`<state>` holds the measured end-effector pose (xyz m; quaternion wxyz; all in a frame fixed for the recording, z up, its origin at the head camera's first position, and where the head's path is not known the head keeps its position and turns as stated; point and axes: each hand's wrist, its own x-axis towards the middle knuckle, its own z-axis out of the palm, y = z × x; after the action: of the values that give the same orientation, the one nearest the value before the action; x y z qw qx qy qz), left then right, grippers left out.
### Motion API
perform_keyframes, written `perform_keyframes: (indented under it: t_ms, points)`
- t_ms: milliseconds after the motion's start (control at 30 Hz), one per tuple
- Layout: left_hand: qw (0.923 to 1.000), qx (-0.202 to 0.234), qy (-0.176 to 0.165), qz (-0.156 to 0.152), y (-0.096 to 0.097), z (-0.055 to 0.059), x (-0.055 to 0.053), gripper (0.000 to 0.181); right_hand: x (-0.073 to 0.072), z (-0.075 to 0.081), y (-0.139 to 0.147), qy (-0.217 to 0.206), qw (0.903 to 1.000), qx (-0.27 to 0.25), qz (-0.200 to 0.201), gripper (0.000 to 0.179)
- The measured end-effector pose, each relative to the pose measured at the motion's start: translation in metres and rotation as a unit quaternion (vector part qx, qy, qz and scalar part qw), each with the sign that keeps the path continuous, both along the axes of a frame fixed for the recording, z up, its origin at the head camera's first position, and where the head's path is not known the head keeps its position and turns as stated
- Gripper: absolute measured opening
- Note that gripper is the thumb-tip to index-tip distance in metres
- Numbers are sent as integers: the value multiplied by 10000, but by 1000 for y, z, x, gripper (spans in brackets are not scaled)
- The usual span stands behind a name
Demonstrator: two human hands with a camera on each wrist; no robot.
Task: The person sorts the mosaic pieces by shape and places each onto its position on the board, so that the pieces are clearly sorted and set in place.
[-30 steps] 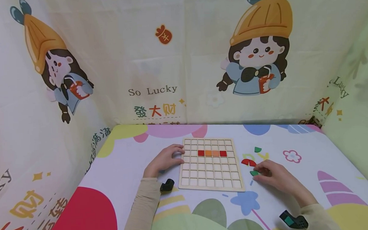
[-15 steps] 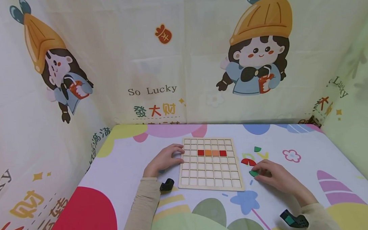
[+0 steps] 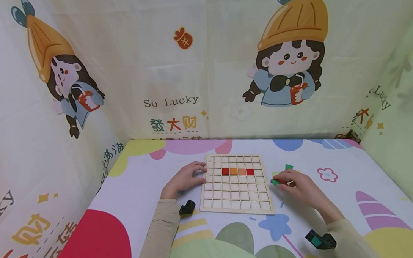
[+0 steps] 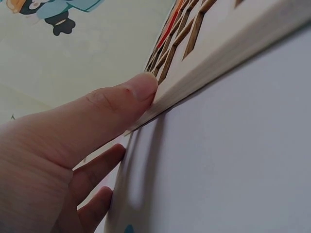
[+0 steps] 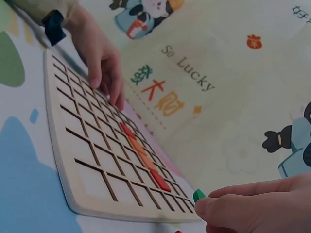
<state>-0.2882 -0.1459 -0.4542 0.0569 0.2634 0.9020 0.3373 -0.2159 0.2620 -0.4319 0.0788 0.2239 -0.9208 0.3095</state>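
A wooden grid board (image 3: pixel 236 213) lies flat on the table. One row holds a red square tile (image 3: pixel 225 171), two orange tiles (image 3: pixel 237 171) and another red tile (image 3: pixel 250 172). My left hand (image 3: pixel 185 179) rests at the board's left edge, its thumb (image 4: pixel 121 99) touching the rim in the left wrist view. Right of the board, my right hand (image 3: pixel 302 188) pinches a small green quarter-round piece (image 5: pixel 198 195) between thumb and fingers, above the table. Red pieces (image 3: pixel 281 181) lie beneath that hand, partly hidden by it.
Another green piece (image 3: pixel 289 166) lies beyond the right hand. The table (image 3: pixel 153 170) wears a printed cloth, and patterned curtains (image 3: pixel 222 86) stand at its back and sides. Black devices (image 3: pixel 187 208) sit at both wrists.
My right hand has lifted the green piece and moved it up and left, over the red pieces toward the board. The left hand and board stay put.
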Motion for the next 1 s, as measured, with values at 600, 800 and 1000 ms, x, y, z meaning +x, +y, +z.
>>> perform_keyframes:
  t_ms: [600,800,1000]
  points:
    - [10000,-46,5,-28,0,0,0,36,-24,10,-53,-351,9980,-472,236,26]
    - [10000,-9,-2,-31,0,-1,-1,36,-28,7,-68,-527,9962,-612,331,25]
    - [10000,6,-7,-10,0,0,-1,35,-31,8,-83,-673,9949,-694,276,25]
